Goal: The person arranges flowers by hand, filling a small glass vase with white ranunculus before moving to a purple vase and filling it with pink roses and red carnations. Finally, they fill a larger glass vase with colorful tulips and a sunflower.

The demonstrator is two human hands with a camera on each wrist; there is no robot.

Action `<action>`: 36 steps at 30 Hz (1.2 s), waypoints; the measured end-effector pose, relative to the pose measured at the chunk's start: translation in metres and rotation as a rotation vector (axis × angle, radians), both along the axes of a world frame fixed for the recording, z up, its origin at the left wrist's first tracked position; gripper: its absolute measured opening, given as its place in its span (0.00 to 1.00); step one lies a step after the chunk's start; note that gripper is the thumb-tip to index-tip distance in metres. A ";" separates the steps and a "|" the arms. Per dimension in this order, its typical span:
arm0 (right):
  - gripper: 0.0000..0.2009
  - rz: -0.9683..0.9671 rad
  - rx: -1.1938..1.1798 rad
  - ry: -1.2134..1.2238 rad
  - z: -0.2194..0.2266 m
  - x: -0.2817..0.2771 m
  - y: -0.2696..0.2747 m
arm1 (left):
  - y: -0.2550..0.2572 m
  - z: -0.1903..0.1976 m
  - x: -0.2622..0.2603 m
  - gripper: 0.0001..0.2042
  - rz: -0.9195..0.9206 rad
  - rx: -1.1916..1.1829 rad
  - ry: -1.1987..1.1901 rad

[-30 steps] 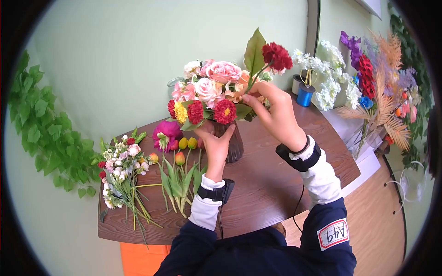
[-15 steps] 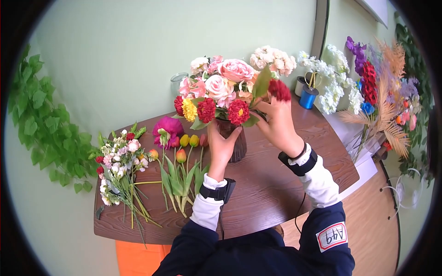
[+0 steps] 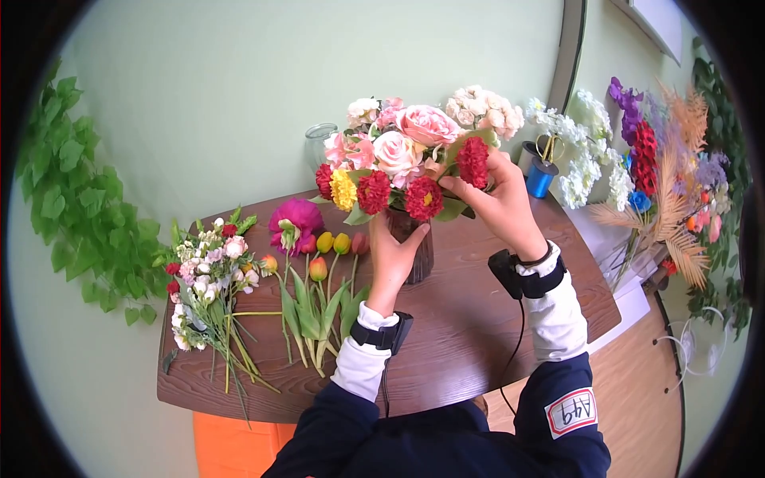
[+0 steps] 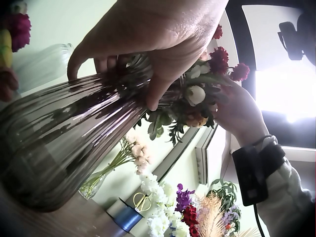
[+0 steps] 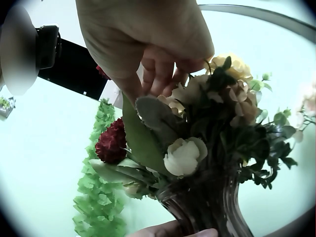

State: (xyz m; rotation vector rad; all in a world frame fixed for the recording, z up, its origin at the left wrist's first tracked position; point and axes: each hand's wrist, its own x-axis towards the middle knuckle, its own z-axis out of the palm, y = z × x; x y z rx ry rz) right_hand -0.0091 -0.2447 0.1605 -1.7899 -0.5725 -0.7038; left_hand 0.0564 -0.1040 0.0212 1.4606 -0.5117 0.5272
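Note:
My left hand [image 3: 392, 256] grips the ribbed, tinted glass vase [image 3: 421, 259] near its neck; the left wrist view shows thumb and fingers around the vase [image 4: 64, 133]. Pink roses [image 3: 396, 153], red blooms [image 3: 423, 197] and a yellow bloom [image 3: 343, 190] fill it. At the bouquet's right side, my right hand [image 3: 510, 203] pinches a red flower [image 3: 472, 162] beneath its head, a broad leaf beside it. Fingers partly hide its stem. From the right wrist, my right hand [image 5: 148, 39] is right over the arrangement, above a white bloom [image 5: 185, 156] and a long leaf.
Tulips [image 3: 319, 269], a magenta flower [image 3: 295, 226] and a bunch of small mixed flowers [image 3: 209, 275] lie on the table's left. Behind stand a clear glass jar [image 3: 320, 143] and pale roses [image 3: 486, 110]. A blue spool [image 3: 540, 180] and more flowers stand at right.
My right hand has lowered the red flower and its leaf from above the bouquet to its right side, beside the other red blooms. My left hand has stayed on the vase.

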 end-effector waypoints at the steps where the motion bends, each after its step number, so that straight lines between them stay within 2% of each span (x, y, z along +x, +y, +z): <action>1: 0.11 -0.032 -0.098 -0.085 -0.002 0.003 -0.003 | 0.000 0.002 -0.002 0.28 0.003 -0.002 0.001; 2: 0.10 -0.064 -0.196 -0.170 -0.003 0.006 -0.005 | 0.001 0.004 -0.005 0.28 -0.013 -0.011 0.025; 3: 0.10 -0.061 -0.197 -0.169 -0.004 0.007 -0.009 | 0.001 0.006 -0.007 0.28 -0.028 -0.020 0.048; 5: 0.07 -0.182 -0.410 -0.290 -0.005 0.010 -0.015 | -0.001 0.002 -0.002 0.26 -0.031 -0.038 0.028; 9: 0.08 -0.308 -0.306 -0.303 -0.007 0.002 -0.005 | 0.001 0.006 -0.005 0.23 -0.045 -0.044 0.042; 11: 0.08 -0.389 -0.422 -0.332 -0.004 -0.002 -0.003 | 0.001 0.006 -0.006 0.23 -0.031 -0.033 0.052; 13: 0.09 -0.394 -0.429 -0.333 -0.005 -0.003 -0.003 | 0.002 0.005 -0.006 0.23 -0.021 -0.020 0.063; 15: 0.10 -0.400 -0.435 -0.334 -0.008 -0.001 -0.006 | 0.003 0.005 -0.004 0.29 0.012 0.031 0.038; 18: 0.11 -0.395 -0.533 -0.338 -0.019 0.009 -0.013 | 0.001 0.006 -0.006 0.24 -0.026 -0.030 0.020; 23: 0.12 -0.465 -0.522 -0.361 -0.026 0.010 -0.005 | 0.001 0.002 -0.002 0.25 0.007 0.006 0.006; 31: 0.12 -0.446 -0.511 -0.398 -0.028 0.010 -0.005 | 0.001 0.003 -0.003 0.26 -0.013 -0.017 0.002; 33: 0.12 -0.438 -0.489 -0.393 -0.028 0.010 -0.004 | 0.001 0.003 -0.002 0.29 -0.018 -0.009 0.000; 36: 0.11 -0.447 -0.568 -0.377 -0.030 0.012 -0.003 | 0.002 0.003 -0.001 0.29 0.010 0.011 -0.029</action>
